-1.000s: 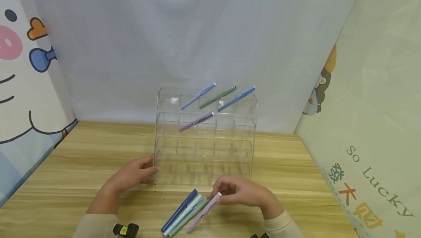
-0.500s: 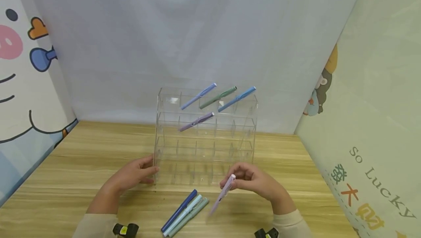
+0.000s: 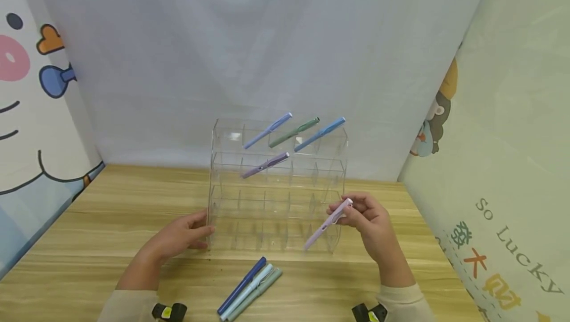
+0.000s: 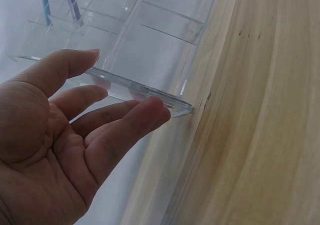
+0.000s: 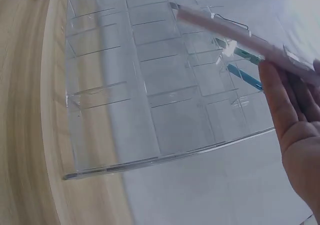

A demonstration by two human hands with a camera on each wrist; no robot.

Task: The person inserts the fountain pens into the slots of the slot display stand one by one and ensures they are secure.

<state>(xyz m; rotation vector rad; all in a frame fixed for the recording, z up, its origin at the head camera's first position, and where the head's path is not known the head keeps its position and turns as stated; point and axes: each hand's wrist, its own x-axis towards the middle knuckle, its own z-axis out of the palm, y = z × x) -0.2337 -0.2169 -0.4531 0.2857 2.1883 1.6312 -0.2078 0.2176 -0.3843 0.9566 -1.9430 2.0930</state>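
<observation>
My right hand (image 3: 371,220) pinches a pale purple pen (image 3: 328,224) by the right side of the clear rack (image 3: 276,209). My left hand (image 3: 189,233) grips the rack's left edge. Three pens (image 3: 248,290) lie in front of it; four others (image 3: 291,134) slant in its upper rows.

- Clock's centred on the clear rack (image 3: 277,208), sitting on the wood-look bench (image 3: 378,267), 12 being the far side.
- Right hand (image 3: 376,223) at 4 o'clock, pinching a pale pinkish-purple pen (image 3: 324,228), capped end tipped toward about 1:30. It overlaps the rack's near corner; can't tell if they touch.
- Left hand (image 3: 187,233) at 8, holding the rack's side edge.
- Top tier, 11:30 round to 1:30: periwinkle pen (image 3: 267,131), green pen (image 3: 291,134), blue pen (image 3: 318,135), all leaning toward 2.
- Next tier down, around 11: mauve pen (image 3: 265,165).
- Between 6 and 7, side by side on the bench: navy pen (image 3: 240,287), light-blue pen (image 3: 246,292), sage pen (image 3: 260,290).
</observation>
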